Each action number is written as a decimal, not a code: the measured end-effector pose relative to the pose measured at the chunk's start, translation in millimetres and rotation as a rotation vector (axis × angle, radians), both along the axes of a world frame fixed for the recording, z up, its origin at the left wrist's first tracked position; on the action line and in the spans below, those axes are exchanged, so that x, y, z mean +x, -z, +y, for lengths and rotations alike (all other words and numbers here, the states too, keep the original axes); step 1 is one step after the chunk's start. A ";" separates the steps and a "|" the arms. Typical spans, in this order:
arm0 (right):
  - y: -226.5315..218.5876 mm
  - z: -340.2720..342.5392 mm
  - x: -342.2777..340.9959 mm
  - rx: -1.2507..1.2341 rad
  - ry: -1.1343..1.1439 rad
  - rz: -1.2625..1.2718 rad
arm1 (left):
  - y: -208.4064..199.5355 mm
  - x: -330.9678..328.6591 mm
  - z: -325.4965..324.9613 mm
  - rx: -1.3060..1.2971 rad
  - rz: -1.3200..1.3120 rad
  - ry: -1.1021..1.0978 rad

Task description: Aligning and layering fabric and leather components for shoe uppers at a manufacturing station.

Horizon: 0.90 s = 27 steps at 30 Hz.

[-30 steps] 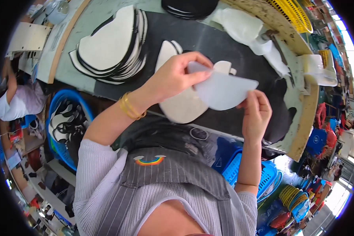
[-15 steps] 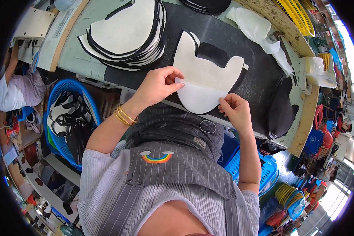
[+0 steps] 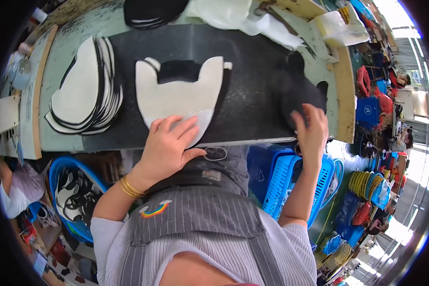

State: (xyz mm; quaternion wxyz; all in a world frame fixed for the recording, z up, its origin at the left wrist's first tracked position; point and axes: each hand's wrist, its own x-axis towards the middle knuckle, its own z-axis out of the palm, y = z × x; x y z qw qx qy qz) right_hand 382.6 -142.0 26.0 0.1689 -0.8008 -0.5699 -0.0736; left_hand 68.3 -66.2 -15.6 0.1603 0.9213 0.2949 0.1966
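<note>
A white U-notched panel [image 3: 178, 97] lies on the black work mat [image 3: 252, 90], with black material showing in its notch and a smooth white strip along its lower curve. My left hand [image 3: 169, 143] rests on that lower part, fingers spread. At the right, my right hand [image 3: 313, 131] is over the near edge of a pile of black cut pieces [image 3: 298, 88], its fingers apart and slightly blurred. Nothing shows in its grasp. To the left stands a stack of white pieces with black edges [image 3: 78, 90].
Along the far side are a black pile [image 3: 155, 12], crumpled white sheeting [image 3: 224, 12] and a translucent bin [image 3: 341, 28]. A wooden rim [image 3: 344, 95] borders the table's right. Blue baskets [image 3: 279, 186] stand below; another blue basket [image 3: 64, 167] with pieces sits left.
My right hand has left the white panel and moved right to the black pieces. My left hand has gone from pinching the strip's edge to lying spread on it. The view has shifted.
</note>
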 end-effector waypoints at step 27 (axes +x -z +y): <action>-29.3 48.9 -110.5 0.449 -0.629 0.206 | -45.4 64.5 7.3 -1.238 -1.044 -0.165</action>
